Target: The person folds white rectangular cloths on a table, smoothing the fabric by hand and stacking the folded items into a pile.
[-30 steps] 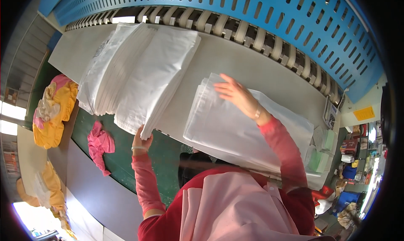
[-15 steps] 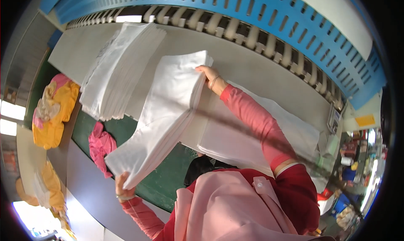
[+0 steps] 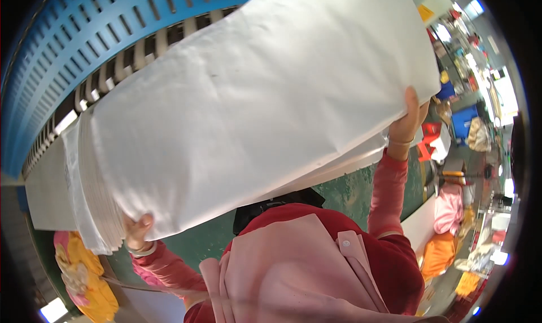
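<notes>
The left hand (image 3: 137,231) and right hand (image 3: 407,122) grip the sheet (image 3: 254,103) at opposite ends, fingers (image 3: 412,102) closed on its near edge, likely against sagging.

Arms spread wide. Left hand (image 3: 137,233) low, thumb (image 3: 147,219) uppermost, clasped in a grip; left forearm (image 3: 172,275) slants outward. Right hand (image 3: 407,122) reaches farther forward, thumb pointing ahead, gripping too; right forearm (image 3: 388,190) nearly straight out, in a pink sleeve.
</notes>
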Tool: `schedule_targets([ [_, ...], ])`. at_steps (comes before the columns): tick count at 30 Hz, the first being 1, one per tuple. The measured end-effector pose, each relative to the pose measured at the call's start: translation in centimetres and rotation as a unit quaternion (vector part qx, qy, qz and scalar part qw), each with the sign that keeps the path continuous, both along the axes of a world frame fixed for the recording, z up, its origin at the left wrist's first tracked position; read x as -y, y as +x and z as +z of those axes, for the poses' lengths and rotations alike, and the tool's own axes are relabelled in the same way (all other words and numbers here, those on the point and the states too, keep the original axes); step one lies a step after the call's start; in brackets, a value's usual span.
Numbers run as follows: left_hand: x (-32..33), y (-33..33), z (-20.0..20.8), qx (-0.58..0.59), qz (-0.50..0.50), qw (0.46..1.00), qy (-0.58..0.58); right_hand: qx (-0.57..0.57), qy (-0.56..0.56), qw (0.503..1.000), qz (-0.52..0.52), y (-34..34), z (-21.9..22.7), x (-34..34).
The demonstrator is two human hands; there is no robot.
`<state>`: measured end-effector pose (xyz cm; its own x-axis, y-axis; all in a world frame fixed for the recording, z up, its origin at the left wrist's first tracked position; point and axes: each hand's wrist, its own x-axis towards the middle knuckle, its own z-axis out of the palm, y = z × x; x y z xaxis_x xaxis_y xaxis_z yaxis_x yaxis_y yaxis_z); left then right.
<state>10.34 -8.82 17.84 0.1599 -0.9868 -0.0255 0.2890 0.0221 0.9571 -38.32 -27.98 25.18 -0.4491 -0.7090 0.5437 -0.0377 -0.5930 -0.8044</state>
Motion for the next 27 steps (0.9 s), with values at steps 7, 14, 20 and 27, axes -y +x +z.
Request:
schedule_targets([
  [7, 3.6, -8.7, -5.2, 0.102, -0.107, 0.96, 0.237, -0.142, 0.296, 0.944, -0.016, -12.2, -16.4, -6.3],
  [14, 2.9, -9.0, -4.7, 0.12, -0.07, 0.964, 0.227, -0.16, 0.407, 0.899, -0.039, -12.3, -12.7, -3.6],
  [20, 1.7, -8.6, -6.1, 0.114, -0.044, 0.97, 0.208, -0.054, 0.294, 0.954, -0.006, -12.7, -12.6, -5.9],
  [27, 3.2, -10.9, -3.2, 0.478, 0.052, 0.859, 0.174, -0.509, 0.297, 0.786, -0.187, -12.1, -11.8, -4.9],
])
